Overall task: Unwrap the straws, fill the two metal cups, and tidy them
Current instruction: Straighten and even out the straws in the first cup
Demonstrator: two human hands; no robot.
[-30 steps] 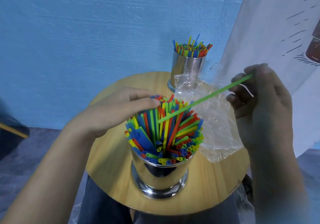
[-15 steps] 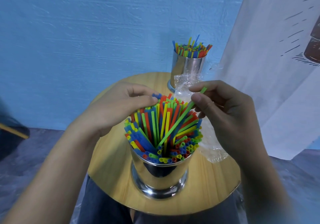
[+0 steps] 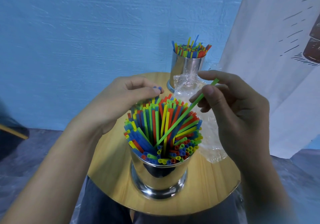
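A shiny metal cup [image 3: 160,173] stands near the front of a small round wooden table [image 3: 204,194], packed with coloured straws [image 3: 155,123] that fan outward. My right hand [image 3: 235,113] pinches a green straw [image 3: 183,114] near its top; the straw's lower end is down among the others in the cup. My left hand [image 3: 121,102] holds back the straws on the cup's far left side, with its thumb and fingers curled on them. A second metal cup [image 3: 187,68], also full of straws, stands at the table's far edge.
Crumpled clear plastic wrapping [image 3: 207,137] lies on the table between the two cups and to the right of the near one. A white printed cloth [image 3: 277,68] hangs at the right, a blue wall behind. My lap is under the table's front edge.
My right hand brought the green straw from high at the right down into the near cup; its tip is now among the other straws. My left hand stays on the bundle.
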